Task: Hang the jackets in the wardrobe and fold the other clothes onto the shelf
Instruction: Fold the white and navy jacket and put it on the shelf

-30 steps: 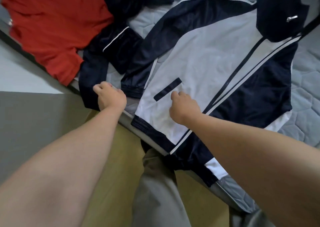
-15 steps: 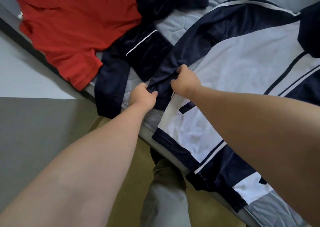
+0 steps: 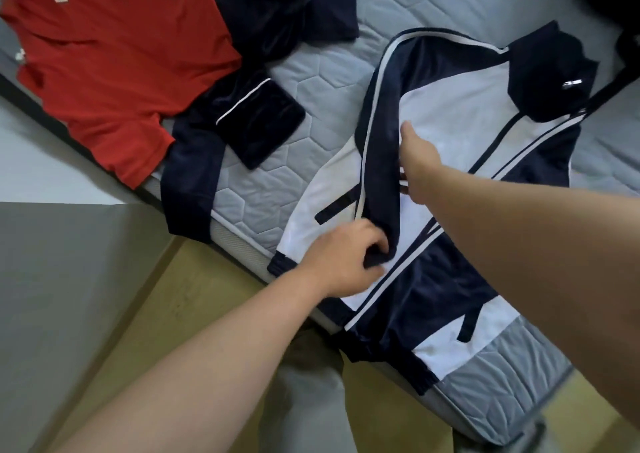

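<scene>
On the jacket [image 3: 460,106], the left hand [image 3: 346,262] pinches the folded-over navy sleeve [image 3: 381,147] at its cuff; the right hand [image 3: 417,156] rests mid-sleeve, grip unclear.

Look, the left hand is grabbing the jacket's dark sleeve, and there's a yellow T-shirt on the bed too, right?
Not quite: the head view shows the T-shirt is red, not yellow. The rest is right: the left hand grips the dark sleeve of the jacket, and the T-shirt lies on the bed.

The jacket [image 3: 467,134] lies on the mattress [image 3: 311,75], hem over its near edge. Leftward along that edge lie another garment [image 3: 242,120], then a T-shirt [image 3: 114,54].
</scene>
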The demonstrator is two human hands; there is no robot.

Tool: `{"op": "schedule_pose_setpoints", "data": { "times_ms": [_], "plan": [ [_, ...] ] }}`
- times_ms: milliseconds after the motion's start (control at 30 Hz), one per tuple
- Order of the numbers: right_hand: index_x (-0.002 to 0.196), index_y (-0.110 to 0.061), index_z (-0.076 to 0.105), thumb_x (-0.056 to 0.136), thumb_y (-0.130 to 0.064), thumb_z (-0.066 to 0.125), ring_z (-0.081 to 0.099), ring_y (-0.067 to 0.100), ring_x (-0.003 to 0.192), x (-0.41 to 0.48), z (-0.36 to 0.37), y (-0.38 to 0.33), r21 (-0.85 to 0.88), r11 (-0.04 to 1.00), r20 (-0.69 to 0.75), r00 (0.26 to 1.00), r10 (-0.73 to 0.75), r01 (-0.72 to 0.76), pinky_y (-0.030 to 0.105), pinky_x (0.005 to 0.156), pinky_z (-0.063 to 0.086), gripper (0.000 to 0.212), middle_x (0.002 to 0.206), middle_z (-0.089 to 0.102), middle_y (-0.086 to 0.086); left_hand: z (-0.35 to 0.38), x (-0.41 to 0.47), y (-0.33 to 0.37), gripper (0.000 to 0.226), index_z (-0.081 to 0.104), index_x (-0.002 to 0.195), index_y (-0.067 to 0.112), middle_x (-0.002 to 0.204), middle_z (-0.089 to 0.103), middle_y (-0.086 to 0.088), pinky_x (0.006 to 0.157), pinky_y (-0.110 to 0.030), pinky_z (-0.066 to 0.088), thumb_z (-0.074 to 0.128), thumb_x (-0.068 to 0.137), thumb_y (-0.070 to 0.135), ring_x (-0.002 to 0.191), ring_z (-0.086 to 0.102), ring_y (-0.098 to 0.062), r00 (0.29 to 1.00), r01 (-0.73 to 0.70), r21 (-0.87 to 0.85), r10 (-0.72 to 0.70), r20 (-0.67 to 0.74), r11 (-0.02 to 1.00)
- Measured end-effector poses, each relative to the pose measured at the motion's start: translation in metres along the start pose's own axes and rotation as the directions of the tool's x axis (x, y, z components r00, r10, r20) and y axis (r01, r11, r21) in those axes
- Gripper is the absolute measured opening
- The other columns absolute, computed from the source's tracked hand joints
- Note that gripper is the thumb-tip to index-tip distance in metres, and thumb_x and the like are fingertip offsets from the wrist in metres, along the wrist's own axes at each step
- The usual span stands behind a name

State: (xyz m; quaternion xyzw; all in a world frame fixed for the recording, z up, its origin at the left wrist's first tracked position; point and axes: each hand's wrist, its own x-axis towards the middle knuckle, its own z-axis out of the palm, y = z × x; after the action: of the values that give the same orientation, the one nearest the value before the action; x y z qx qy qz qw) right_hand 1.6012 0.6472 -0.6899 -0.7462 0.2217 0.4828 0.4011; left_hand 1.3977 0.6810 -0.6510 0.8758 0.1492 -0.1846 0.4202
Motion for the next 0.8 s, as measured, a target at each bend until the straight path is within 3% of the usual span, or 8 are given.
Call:
{"op": "schedule_pose_setpoints", "data": {
  "times_ms": [67, 200, 267, 433, 567, 633, 700, 800],
  "plan": [
    [0.134, -0.016, 0.057, 0.087, -0.069, 0.05, 0.062, 0.029, 0.113, 0.001, -0.011, 0.02, -0.143, 0.99, -0.037, 0.999, 0.001, -0.007, 0.046, 0.098, 0.052, 0.071, 0.125, 0.064, 0.002, 0.02, 0.009, -0.005, 0.031, 0.066, 0.099, 0.035, 0.092, 0.06, 0.021, 0.074, -0.026, 0.049, 0.069, 0.081, 0.059, 0.09, 0.061, -0.005, 0.97, 0.206, -0.09, -0.191, 0.15, 0.975],
    [0.134, -0.01, 0.042, 0.086, -0.04, 0.068, 0.062, 0.031, 0.104, -0.004, -0.009, 0.054, -0.45, 0.887, -0.049, 0.989, -0.141, 0.104, 0.043, 0.086, 0.057, 0.062, 0.121, 0.058, 0.009, 0.048, 0.032, -0.029, 0.045, 0.057, 0.123, 0.022, 0.116, 0.059, 0.007, 0.08, -0.029, 0.046, 0.065, 0.088, 0.049, 0.109, 0.06, -0.021, 0.822, 0.543, -0.151, -0.559, -0.106, 0.826],
    [0.134, -0.012, 0.038, 0.089, -0.024, 0.066, 0.06, 0.034, 0.103, -0.003, -0.006, 0.061, -0.515, 0.853, -0.096, 0.983, -0.157, 0.086, 0.044, 0.085, 0.057, 0.054, 0.122, 0.052, 0.012, 0.058, 0.038, -0.031, 0.059, 0.051, 0.133, 0.017, 0.13, 0.055, 0.0, 0.092, -0.034, 0.048, 0.069, 0.086, 0.049, 0.117, 0.057, -0.024, 0.755, 0.636, -0.155, -0.651, -0.077, 0.756],
    [0.12, -0.011, 0.052, 0.092, -0.004, 0.055, 0.054, 0.027, 0.095, 0.006, -0.009, 0.071, -0.132, 0.991, -0.091, 0.996, -0.025, 0.013, 0.037, 0.086, 0.051, 0.029, 0.121, 0.059, 0.012, 0.069, 0.045, -0.012, 0.052, 0.058, 0.12, 0.019, 0.11, 0.07, 0.003, 0.092, -0.041, 0.056, 0.08, 0.078, 0.04, 0.101, 0.067, -0.021, 0.699, 0.652, -0.532, -0.7, 0.145, 0.54],
    [0.129, -0.015, 0.049, 0.094, -0.003, 0.049, 0.058, 0.031, 0.109, 0.004, -0.015, 0.078, 0.044, 0.999, -0.029, 0.999, 0.02, -0.019, 0.042, 0.095, 0.053, 0.037, 0.126, 0.056, 0.011, 0.044, 0.047, 0.001, 0.025, 0.062, 0.103, 0.023, 0.096, 0.068, 0.006, 0.076, -0.034, 0.054, 0.065, 0.081, 0.012, 0.091, 0.065, -0.022, 0.672, 0.595, -0.492, -0.729, -0.13, 0.636],
    [0.126, -0.016, 0.046, 0.095, -0.012, 0.055, 0.058, 0.029, 0.106, 0.003, -0.018, 0.074, 0.052, 0.999, -0.047, 0.999, 0.008, -0.005, 0.04, 0.092, 0.052, 0.032, 0.123, 0.054, 0.009, 0.026, 0.043, 0.011, 0.034, 0.061, 0.106, 0.025, 0.098, 0.064, 0.005, 0.066, -0.032, 0.042, 0.055, 0.079, 0.004, 0.084, 0.058, -0.021, 0.654, 0.524, -0.301, -0.603, -0.457, 0.797],
    [0.114, -0.017, 0.052, 0.095, -0.035, 0.06, 0.062, 0.025, 0.099, 0.0, -0.022, 0.061, 0.06, 0.998, -0.025, 0.999, -0.032, 0.034, 0.039, 0.086, 0.054, 0.028, 0.114, 0.058, 0.005, 0.018, 0.037, 0.02, 0.033, 0.067, 0.104, 0.02, 0.089, 0.061, -0.002, 0.06, -0.034, 0.038, 0.052, 0.08, 0.002, 0.076, 0.054, -0.024, 0.735, 0.34, 0.171, -0.148, -0.662, 0.925],
    [0.112, -0.018, 0.057, 0.087, -0.066, 0.056, 0.066, 0.02, 0.092, -0.001, -0.027, 0.042, 0.082, 0.992, 0.037, 0.994, -0.099, 0.096, 0.037, 0.08, 0.056, 0.054, 0.106, 0.063, 0.0, 0.037, 0.022, 0.031, 0.03, 0.069, 0.099, 0.018, 0.08, 0.055, -0.003, 0.058, -0.036, 0.039, 0.048, 0.085, 0.003, 0.07, 0.054, -0.024, 0.867, 0.132, 0.758, 0.296, -0.401, 0.639]
  ]
}}
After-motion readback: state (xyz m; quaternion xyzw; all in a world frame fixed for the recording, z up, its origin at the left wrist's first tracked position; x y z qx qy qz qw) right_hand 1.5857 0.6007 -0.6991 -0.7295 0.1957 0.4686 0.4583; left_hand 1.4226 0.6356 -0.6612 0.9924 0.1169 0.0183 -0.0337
